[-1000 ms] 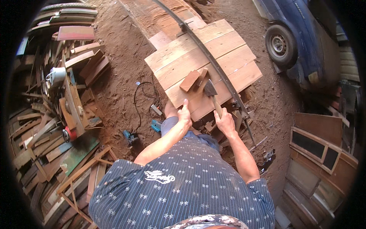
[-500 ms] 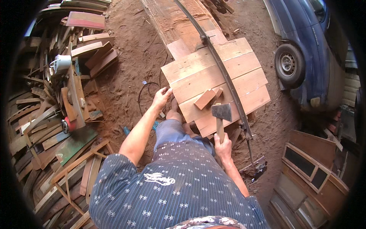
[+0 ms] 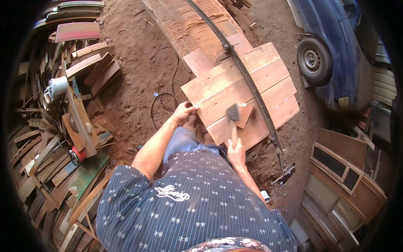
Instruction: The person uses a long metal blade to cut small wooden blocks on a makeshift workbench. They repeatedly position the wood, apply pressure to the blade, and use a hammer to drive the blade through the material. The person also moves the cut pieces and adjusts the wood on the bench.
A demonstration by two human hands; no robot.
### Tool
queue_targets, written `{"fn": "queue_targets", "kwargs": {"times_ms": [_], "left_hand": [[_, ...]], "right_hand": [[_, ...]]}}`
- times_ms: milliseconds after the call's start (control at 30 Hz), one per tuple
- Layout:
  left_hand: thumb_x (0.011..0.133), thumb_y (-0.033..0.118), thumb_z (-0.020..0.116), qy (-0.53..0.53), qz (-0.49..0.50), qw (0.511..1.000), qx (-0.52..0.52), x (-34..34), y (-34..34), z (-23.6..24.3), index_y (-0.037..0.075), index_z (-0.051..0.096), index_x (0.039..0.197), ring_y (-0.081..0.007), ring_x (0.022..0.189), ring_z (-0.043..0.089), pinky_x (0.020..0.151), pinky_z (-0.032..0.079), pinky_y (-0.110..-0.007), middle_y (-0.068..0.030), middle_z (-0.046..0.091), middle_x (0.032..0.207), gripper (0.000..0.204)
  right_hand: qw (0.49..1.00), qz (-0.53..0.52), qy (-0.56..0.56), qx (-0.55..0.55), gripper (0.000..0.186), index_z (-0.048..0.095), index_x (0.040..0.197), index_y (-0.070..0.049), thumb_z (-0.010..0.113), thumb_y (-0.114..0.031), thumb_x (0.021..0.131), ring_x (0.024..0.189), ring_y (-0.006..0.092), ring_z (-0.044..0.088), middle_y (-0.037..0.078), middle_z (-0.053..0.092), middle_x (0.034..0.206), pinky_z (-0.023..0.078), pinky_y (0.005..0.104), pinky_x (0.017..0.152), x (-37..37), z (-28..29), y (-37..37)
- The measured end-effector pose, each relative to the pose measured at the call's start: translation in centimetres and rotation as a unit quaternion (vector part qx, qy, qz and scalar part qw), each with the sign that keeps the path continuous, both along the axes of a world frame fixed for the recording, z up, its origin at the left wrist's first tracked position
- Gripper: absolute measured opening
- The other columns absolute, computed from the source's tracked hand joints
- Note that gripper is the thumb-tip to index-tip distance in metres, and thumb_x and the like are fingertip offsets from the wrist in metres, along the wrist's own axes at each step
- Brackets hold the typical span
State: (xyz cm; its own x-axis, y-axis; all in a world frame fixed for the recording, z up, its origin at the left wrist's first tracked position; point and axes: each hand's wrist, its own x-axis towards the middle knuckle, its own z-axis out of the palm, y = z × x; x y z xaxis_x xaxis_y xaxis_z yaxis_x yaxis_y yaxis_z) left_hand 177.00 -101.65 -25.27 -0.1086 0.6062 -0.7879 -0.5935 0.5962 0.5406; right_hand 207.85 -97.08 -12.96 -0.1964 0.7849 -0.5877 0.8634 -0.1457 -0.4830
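My right hand (image 3: 236, 153) grips the wooden handle of a hatchet (image 3: 233, 111), whose dark, slightly blurred head is over a small wood block (image 3: 245, 115) on a panel of pale planks (image 3: 273, 71). My left hand (image 3: 185, 110) pinches the panel's left edge with thumb and fingers. A long dark metal bar clamp (image 3: 254, 88) runs lengthwise across the panel, which rests on a thick, rough timber slab (image 3: 189, 29). Part of the block and whatever lies under the hatchet head are hidden.
Piled offcuts (image 3: 84, 180) fill the left side, with a white bucket (image 3: 56, 87) among them. A blue car (image 3: 348, 50) stands at upper right. Framed wooden panels (image 3: 336, 168) lean at lower right. A black cable (image 3: 163, 103) lies on the dirt ground (image 3: 134, 75).
My left hand has moved up along the panel's left edge since the first frame, then slightly down. The hatchet has swung toward me and back up over the block. The view has shifted.
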Motion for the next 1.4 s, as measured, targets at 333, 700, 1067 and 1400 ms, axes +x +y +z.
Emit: {"fn": "queue_targets", "kwargs": {"times_ms": [333,700,1067,1400], "left_hand": [[0.086,0.024,0.08,0.054,0.027,0.997,0.04,1.0,0.3,-0.1,-0.003,0.062,0.125,-0.0149,0.099,0.064,0.088,0.051,-0.032,-0.0067,0.069,0.113,0.051],[0.083,0.018,0.081,0.076,0.046,0.995,0.045,1.2,0.5,-0.1,-0.007,0.064,0.122,-0.0195,0.103,0.066,0.095,0.05,-0.032,-0.012,0.071,0.114,0.049],[0.083,0.027,0.079,0.098,0.046,0.991,0.074,1.6,-0.1,-0.5,-0.006,0.065,0.119,-0.017,0.098,0.064,0.09,0.05,-0.032,-0.0094,0.07,0.109,0.051],[0.083,0.021,0.08,0.086,0.033,0.995,0.031,1.7,-0.5,0.8,-0.006,0.063,0.126,-0.0187,0.104,0.065,0.097,0.05,-0.032,-0.0113,0.07,0.116,0.054]], "right_hand": [[0.989,0.014,0.066,0.132,0.046,0.057,0.114,0.009,0.064,-0.033,0.098,0.084,0.0494,0.068,0.033,0.068,0.085,0.052,0.0527,0.07,-4.4,1.2,1.8],[0.985,0.032,0.089,0.147,0.045,0.057,0.116,0.006,0.064,-0.034,0.096,0.081,0.0533,0.066,0.034,0.066,0.081,0.052,0.0583,0.067,-7.0,0.3,2.1],[0.992,0.07,0.032,0.101,0.05,0.056,0.119,0.011,0.062,-0.034,0.097,0.088,0.0518,0.067,0.036,0.066,0.085,0.053,0.0558,0.072,-6.4,-1.7,4.0],[0.993,0.086,-0.06,0.047,0.053,0.056,0.118,0.008,0.06,-0.04,0.097,0.095,0.0519,0.067,0.037,0.067,0.094,0.054,0.0556,0.081,-6.2,-1.6,4.6]]}}
